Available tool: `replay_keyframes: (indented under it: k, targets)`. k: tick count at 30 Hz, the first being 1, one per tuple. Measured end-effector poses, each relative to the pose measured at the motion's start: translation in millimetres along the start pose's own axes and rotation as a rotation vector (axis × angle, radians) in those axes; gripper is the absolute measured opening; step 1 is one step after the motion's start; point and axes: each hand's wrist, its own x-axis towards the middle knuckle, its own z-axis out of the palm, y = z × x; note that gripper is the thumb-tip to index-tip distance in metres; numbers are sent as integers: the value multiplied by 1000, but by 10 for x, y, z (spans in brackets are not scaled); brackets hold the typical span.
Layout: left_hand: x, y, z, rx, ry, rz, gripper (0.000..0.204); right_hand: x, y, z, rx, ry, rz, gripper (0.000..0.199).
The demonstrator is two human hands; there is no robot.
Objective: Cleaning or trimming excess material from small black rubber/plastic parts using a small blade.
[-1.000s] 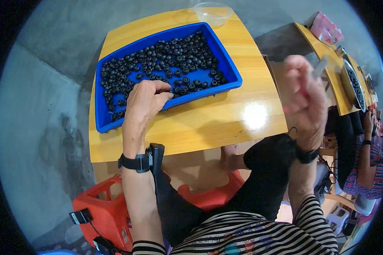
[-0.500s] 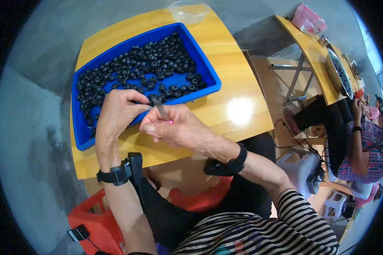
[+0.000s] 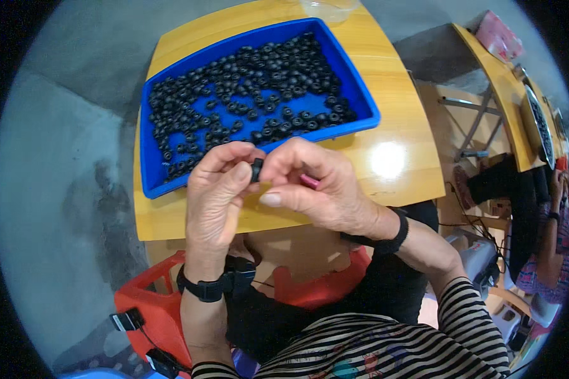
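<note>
Between the thumb and fingers of my left hand [image 3: 216, 192] is a small black ring-like part [image 3: 256, 169], held just off the near edge of the blue tray. My right hand [image 3: 335, 183] is beside it, its fingertips close to the part. Curled in the right fingers is a small tool with a pink handle [image 3: 309, 181]; its other end is hidden by the hand. The blue tray [image 3: 325, 133] holds a great many loose black parts [image 3: 253, 76] of the same sort, spread mostly toward its far side.
The tray stands on a yellow wooden table [image 3: 411, 132], with a clear plastic bowl [image 3: 330, 9] at its far edge. A red plastic stool [image 3: 148, 297] is at lower left. To the right, another person sits by a second table [image 3: 487, 76] bearing a large bowl of dark pieces [image 3: 538, 123].
My left hand has drawn back from the tray and turned, now showing a black part in its pinch. The grey blade seen at my right hand is now hidden. The whole view has shifted.
</note>
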Motion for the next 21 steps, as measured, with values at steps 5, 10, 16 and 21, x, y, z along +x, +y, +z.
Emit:
replay_keyframes:
  k: [5, 10, 16, 21]
  targets:
    - [12, -43, 8, -110, -9, -17, 25, 121, 19, -31, -134, 107, -51, 20]
    - [0, -30, 22, -132, -19, -22, 24, 175, -6, 2, -321, 136, -95, 23]
    - [-21, -13, -31, -124, -33, -128, 25, 135, -36, -15, -443, 120, -192, 15]
    - [-23, -22, -49, -187, -106, -187, 25, 73, -23, 19, -506, 134, -316, 11]
